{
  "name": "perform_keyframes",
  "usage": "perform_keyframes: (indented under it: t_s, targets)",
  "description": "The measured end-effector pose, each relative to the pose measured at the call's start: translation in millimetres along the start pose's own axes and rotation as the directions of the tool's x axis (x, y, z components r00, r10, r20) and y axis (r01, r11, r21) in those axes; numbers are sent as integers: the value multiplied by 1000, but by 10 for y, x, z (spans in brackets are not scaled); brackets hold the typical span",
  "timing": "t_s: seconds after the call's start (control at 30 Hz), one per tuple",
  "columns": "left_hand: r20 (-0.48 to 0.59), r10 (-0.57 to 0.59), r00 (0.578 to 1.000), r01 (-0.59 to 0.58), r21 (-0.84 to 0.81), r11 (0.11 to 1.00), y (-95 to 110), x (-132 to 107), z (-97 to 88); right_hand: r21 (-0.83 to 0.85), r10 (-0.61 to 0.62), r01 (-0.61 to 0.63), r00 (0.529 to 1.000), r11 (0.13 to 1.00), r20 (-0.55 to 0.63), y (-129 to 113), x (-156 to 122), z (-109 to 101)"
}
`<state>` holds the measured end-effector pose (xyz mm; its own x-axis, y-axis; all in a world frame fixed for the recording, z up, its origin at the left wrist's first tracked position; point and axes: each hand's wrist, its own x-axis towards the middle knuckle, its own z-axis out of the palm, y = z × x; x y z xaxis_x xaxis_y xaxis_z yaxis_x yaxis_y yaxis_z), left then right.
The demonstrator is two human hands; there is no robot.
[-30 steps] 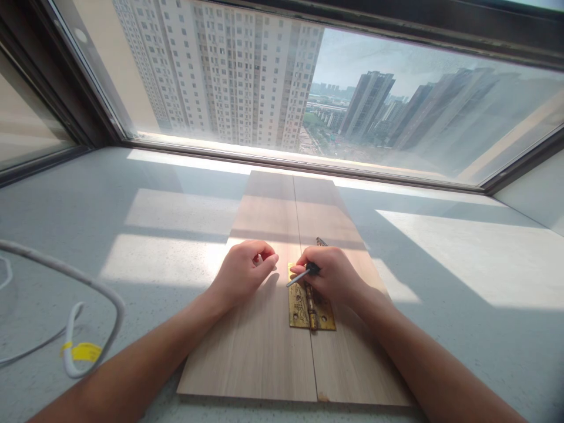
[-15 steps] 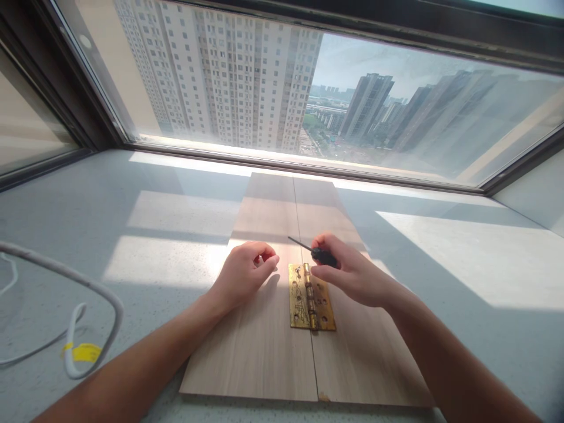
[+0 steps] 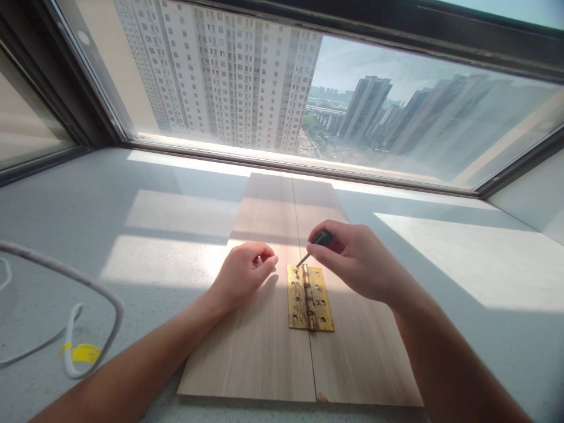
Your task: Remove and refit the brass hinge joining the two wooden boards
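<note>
My right hand grips a screwdriver by its black handle. The thin shaft slants down and left, its tip at the top hole of the left leaf of a worn brass hinge. The knuckle of the hinge lies along the seam between two pale wooden boards, one leaf on each. On the left board rests my left hand, to the left of the hinge and apart from it. Its fingers are curled in towards the thumb; anything inside them is hidden.
The boards lie on a white speckled sill crossed by sunlight and shadow. A white cable with a yellow tag loops at the left. Behind stands a dark-framed window with tall buildings outside.
My right hand has tilted the screwdriver: its tip swung from pointing up and left down onto the hinge's top left hole. The left hand has stayed in place.
</note>
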<state>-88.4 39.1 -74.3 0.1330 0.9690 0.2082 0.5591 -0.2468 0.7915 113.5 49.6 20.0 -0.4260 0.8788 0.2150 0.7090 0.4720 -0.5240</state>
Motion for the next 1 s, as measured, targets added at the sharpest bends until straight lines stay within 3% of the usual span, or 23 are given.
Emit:
perform_keyframes:
  t_s: [0.67, 0.87, 1.0]
  targets:
    - [8, 2, 1000, -2, 6, 1000, -1, 11, -7, -177, 6, 3, 999, 984, 54, 9, 35, 73]
    - [19, -8, 1000, 8, 12, 1000, 16, 6, -16, -181, -2, 26, 991, 983, 130, -76, -3, 25]
    - [15, -4, 1000, 4, 8, 1000, 7, 6, -10, -236, 9, 14, 995, 972, 97, -77, -13, 15]
